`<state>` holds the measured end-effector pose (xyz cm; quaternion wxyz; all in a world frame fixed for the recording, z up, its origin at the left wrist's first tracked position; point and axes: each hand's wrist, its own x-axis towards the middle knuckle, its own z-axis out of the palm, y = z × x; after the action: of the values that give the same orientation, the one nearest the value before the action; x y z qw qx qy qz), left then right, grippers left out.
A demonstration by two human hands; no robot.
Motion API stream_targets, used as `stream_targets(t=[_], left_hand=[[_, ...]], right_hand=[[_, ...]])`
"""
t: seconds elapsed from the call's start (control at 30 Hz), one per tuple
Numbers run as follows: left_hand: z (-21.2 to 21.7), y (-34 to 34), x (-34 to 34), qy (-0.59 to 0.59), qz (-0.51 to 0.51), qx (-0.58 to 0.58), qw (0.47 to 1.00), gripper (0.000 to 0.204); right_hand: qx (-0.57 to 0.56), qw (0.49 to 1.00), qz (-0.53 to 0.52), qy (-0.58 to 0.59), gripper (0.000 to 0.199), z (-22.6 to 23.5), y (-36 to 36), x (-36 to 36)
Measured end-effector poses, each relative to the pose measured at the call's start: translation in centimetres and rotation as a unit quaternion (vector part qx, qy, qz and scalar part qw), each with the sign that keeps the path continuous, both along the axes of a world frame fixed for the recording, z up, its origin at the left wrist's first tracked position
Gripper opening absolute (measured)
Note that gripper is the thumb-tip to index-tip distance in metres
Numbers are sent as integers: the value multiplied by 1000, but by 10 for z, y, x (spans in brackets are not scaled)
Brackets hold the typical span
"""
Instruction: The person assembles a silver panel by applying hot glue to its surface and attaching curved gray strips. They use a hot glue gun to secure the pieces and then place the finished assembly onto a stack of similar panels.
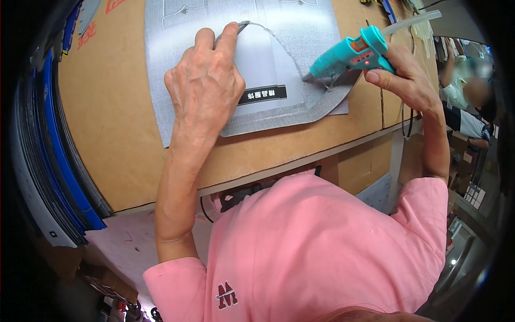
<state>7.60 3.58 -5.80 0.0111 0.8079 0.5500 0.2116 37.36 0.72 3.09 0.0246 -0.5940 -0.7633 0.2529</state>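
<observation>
A teal hot glue gun [343, 56] is gripped in my right hand [410, 78], with a translucent glue stick [416, 22] jutting from its back and a small red light lit. Its nozzle points down-left, at the inner curve of a grey denim-patterned border [316, 110]. This border frames a pale grey panel [263, 59] with a black printed label [263, 94]. My left hand [206, 80] lies over the panel's left side, fingers bent, the index fingertip at the border's raised dark edge near the top. The left thumb is hidden. Beneath is a larger denim-patterned sheet [161, 70].
The sheets lie on a brown cardboard-covered table [102, 123]. Several blue and grey boards [70, 155] stand along its left end. A dark cable [412, 121] hangs at the right edge. Another person [466, 102] is at the far right, among boxes.
</observation>
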Motion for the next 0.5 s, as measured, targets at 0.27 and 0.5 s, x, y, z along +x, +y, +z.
stream_targets(t=[0.27, 0.5], left_hand=[[0, 0, 0, -9, -1, -7, 1000, 43], [-1, 1, 1, -13, -4, -4, 1000, 43]], right_hand=[[-52, 991, 118, 21, 48, 21, 9, -17], [-122, 972, 200, 19, 42, 31, 26, -28]])
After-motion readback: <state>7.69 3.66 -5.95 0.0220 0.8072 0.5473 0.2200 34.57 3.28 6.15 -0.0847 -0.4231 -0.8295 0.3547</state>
